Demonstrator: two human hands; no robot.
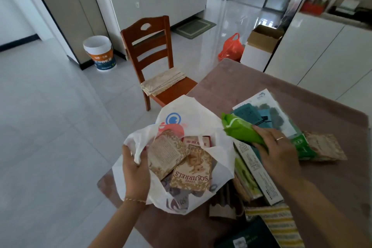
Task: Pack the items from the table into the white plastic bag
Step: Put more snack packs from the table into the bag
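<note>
The white plastic bag point(193, 112) lies open on the brown table point(261, 82). Inside it are tan snack packets, one marked "Three Squirrels" point(192, 175), and a red box point(198, 142). My left hand point(135, 173) grips the bag's left rim and holds it open. My right hand point(279, 151) holds a green soft packet point(241, 130) just right of the bag's mouth, above the table. Under and beside that hand lie a white carton point(259, 175), a teal blister pack point(261, 112), another green packet point(304, 147) and a tan packet point(326, 147).
A striped yellow packet point(275, 225), a dark green box point(247, 235) and a grey cardboard piece point(223, 203) lie at the near table edge. A wooden chair point(149, 50) stands beyond the bag. A paint bucket point(99, 52), an orange bag point(232, 47) and a cardboard box point(261, 44) are on the floor.
</note>
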